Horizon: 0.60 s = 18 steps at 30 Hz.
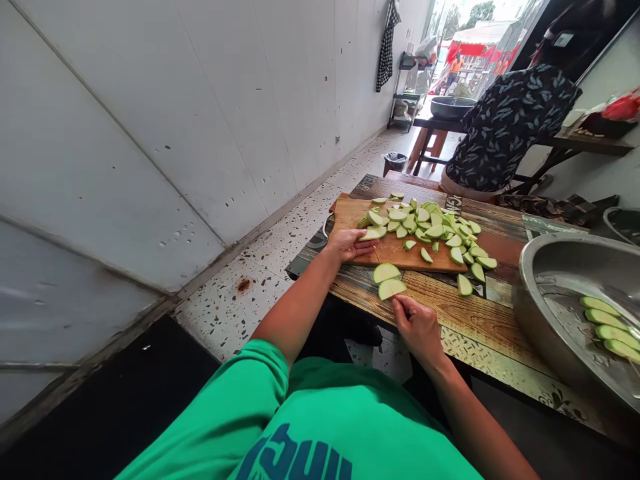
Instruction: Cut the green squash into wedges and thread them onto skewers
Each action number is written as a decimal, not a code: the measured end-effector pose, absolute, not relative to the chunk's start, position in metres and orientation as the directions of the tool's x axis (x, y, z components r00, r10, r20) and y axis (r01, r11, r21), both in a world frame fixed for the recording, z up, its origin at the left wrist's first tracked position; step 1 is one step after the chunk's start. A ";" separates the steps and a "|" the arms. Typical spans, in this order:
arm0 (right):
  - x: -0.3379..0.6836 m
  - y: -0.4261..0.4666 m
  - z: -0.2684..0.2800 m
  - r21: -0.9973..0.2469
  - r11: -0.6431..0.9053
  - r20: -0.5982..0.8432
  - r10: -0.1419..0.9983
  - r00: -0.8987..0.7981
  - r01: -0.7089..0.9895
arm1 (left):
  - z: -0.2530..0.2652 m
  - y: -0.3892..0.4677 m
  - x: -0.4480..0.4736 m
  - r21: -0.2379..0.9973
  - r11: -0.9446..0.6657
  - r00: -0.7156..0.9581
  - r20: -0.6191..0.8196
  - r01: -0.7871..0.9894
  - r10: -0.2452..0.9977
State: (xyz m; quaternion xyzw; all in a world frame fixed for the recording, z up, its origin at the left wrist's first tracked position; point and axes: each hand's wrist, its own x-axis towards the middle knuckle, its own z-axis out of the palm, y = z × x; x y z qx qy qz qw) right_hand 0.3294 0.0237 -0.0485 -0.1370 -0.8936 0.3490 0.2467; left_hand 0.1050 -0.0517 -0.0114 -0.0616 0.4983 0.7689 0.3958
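My right hand [417,327] pinches the lower end of a thin wooden skewer [376,253]. Two half-round green-skinned slices, which look like zucchini, are threaded on it: an upper slice [386,272] and a lower slice [392,288] just above my fingertips. The skewer's far end points toward my left hand [350,245]. At the cutting board's near left, that hand holds another zucchini slice [374,233] between its thumb and fingers. A heap of cut slices [435,223] covers much of the wooden cutting board [350,213], and some have spilled past its right end.
A large metal basin [530,280] stands at the table's right, with skewered slices [607,323] inside. Beyond the patterned table [450,293], a person in a leaf-print shirt [515,127] sits facing away. A white wall [200,120] runs along the left. A bin [395,162] stands on the floor.
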 end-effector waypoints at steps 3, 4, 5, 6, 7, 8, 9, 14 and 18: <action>0.329 0.023 -0.048 -0.694 0.716 0.333 0.413 -0.847 0.076 | -0.010 -0.052 0.106 0.721 -0.189 -0.678 -0.482 -0.667 0.554; 0.329 0.023 -0.048 -0.694 0.716 0.328 0.412 -0.850 0.079 | -0.010 -0.053 0.106 0.721 -0.185 -0.676 -0.482 -0.668 0.558; 0.329 0.024 -0.049 -0.695 0.715 0.325 0.413 -0.851 0.082 | -0.010 -0.053 0.106 0.721 -0.183 -0.673 -0.483 -0.669 0.560; 0.329 0.024 -0.049 -0.696 0.713 0.321 0.415 -0.851 0.085 | -0.009 -0.054 0.106 0.720 -0.181 -0.672 -0.484 -0.670 0.561; 0.329 0.024 -0.049 -0.697 0.712 0.319 0.416 -0.851 0.087 | -0.009 -0.054 0.106 0.720 -0.182 -0.671 -0.484 -0.670 0.561; 0.329 0.024 -0.049 -0.698 0.711 0.318 0.418 -0.851 0.089 | -0.009 -0.054 0.107 0.719 -0.183 -0.671 -0.484 -0.671 0.562; 0.328 0.023 -0.050 -0.698 0.711 0.316 0.420 -0.851 0.092 | -0.009 -0.054 0.107 0.719 -0.185 -0.673 -0.483 -0.670 0.561; 0.329 0.023 -0.050 -0.681 0.724 0.312 0.424 -0.850 0.111 | -0.011 -0.055 0.107 0.720 -0.190 -0.677 -0.480 -0.667 0.558; 0.329 0.022 -0.048 -0.667 0.737 0.314 0.416 -0.854 0.113 | -0.011 -0.055 0.107 0.717 -0.197 -0.675 -0.474 -0.669 0.565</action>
